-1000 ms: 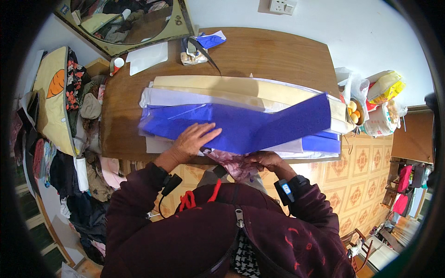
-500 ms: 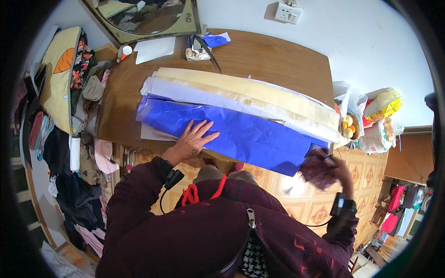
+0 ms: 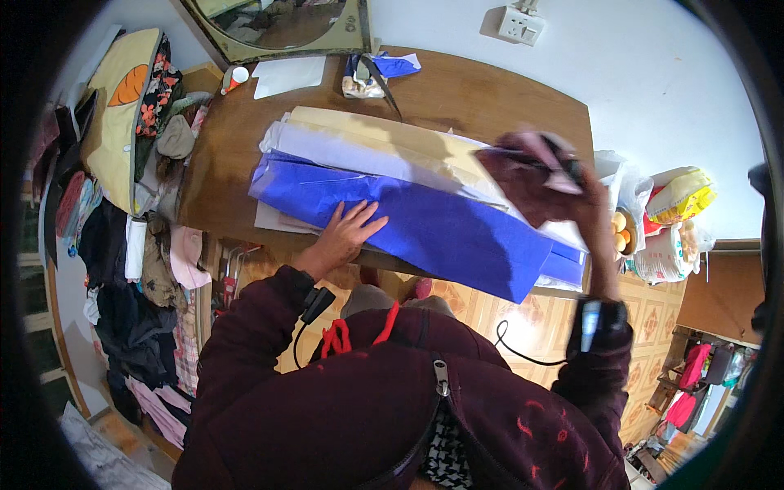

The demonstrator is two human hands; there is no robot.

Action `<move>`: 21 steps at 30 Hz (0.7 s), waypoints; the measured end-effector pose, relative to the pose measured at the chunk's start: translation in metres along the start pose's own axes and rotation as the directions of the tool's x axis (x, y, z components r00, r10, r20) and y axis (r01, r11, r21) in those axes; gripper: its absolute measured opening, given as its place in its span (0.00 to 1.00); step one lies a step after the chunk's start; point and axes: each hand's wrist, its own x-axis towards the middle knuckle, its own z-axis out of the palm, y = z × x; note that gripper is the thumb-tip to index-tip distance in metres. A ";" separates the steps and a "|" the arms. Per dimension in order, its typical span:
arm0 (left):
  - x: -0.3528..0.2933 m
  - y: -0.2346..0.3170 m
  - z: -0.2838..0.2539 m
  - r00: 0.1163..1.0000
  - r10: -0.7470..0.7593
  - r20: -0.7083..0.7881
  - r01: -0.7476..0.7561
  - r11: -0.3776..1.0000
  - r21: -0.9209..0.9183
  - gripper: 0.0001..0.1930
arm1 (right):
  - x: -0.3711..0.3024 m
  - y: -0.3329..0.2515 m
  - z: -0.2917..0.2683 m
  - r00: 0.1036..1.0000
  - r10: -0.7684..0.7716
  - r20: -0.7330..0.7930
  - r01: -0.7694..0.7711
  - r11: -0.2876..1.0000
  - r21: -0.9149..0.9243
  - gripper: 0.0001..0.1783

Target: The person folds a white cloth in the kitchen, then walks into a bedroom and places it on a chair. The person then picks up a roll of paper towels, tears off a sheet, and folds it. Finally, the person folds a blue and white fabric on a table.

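A long bright blue sheet [image 3: 441, 229], paper or thin cloth, lies folded along the near side of the wooden table [image 3: 219, 184]. Its right end hangs past the near edge. My left hand [image 3: 345, 237] rests flat on it with the fingers spread. Behind the blue sheet lie a whitish folded sheet [image 3: 351, 159] and a cream one [image 3: 359, 126], partly overlapping. Above their right end, my right hand [image 3: 596, 204] grips a crumpled maroon cloth [image 3: 523, 180] with a pale pink part. Motion blurs this cloth, and it covers part of the sheets.
At the back of the table are a small paper cup [image 3: 237, 77], a white sheet [image 3: 290, 76] and a small bag with a dark strap [image 3: 363, 77]. A framed mirror [image 3: 355, 33] stands behind. Clothes pile up on the left; bags and a fruit bowl [image 3: 625, 233] stand right.
My right hand has lifted the maroon cloth from beyond the near right edge up over the sheets' right end. My left hand stays on the blue sheet. The view has shifted slightly.
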 end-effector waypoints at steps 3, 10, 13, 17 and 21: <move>0.000 0.000 0.002 1.000 -0.007 -0.012 0.008 1.000 0.027 0.28 | -0.002 -0.003 0.097 0.950 -0.304 0.070 0.312 0.925 -0.217 0.21; -0.010 -0.013 0.010 0.996 0.042 -0.073 -0.038 0.998 0.053 0.26 | -0.050 0.019 0.208 0.851 -0.280 0.445 0.494 0.715 -0.495 0.28; -0.017 -0.016 0.007 0.991 0.026 -0.130 -0.028 1.000 -0.013 0.26 | -0.056 0.026 0.210 0.855 -0.200 0.479 0.450 0.745 -0.492 0.30; -0.019 -0.016 -0.004 0.965 0.017 -0.263 -0.035 0.997 -0.064 0.27 | -0.052 0.026 0.212 0.863 -0.172 0.476 0.427 0.752 -0.502 0.29; -0.009 -0.010 -0.009 0.917 0.283 -0.279 -0.254 0.957 0.138 0.29 | -0.051 0.023 0.218 0.880 -0.151 0.450 0.388 0.775 -0.499 0.28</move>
